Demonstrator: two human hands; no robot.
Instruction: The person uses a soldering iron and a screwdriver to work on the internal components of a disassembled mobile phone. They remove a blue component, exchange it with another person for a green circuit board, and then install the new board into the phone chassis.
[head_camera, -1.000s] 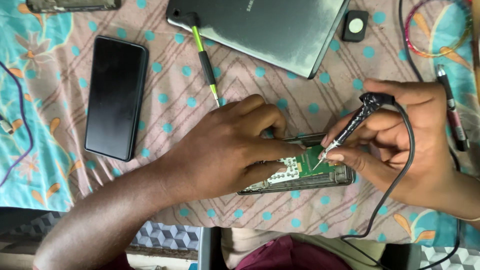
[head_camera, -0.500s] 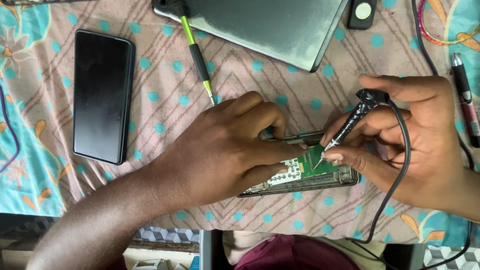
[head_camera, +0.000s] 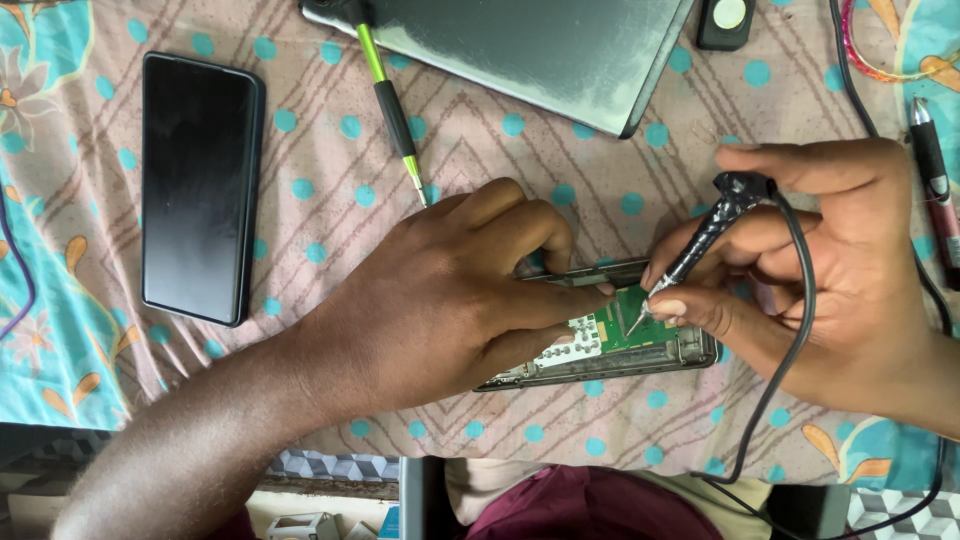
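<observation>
My left hand (head_camera: 450, 300) lies flat over the opened phone (head_camera: 610, 340), fingers pressed down on it to pin it to the cloth, so most of its left half is hidden under my palm; only the green board and the right end of the frame show. My right hand (head_camera: 830, 270) pinches a thin black soldering iron (head_camera: 700, 240) like a pen, thumb and forefinger close to the tip, and the tip touches the green board just right of my left fingertips. I cannot make out which part on the board it meets. The iron's black cord (head_camera: 790, 330) loops down from its top end across my right hand toward the near edge of the table.

My left forearm comes in from the near left corner, my right wrist from the right edge.

Farther out on the dotted tablecloth (head_camera: 330, 230), a black phone (head_camera: 198, 188) lies face up near the left edge, a green-handled screwdriver (head_camera: 390, 100) points toward my left hand, and a grey tablet (head_camera: 540, 50) is cut off by the far edge. A pen-like tool (head_camera: 932, 170) lies at the right edge.
</observation>
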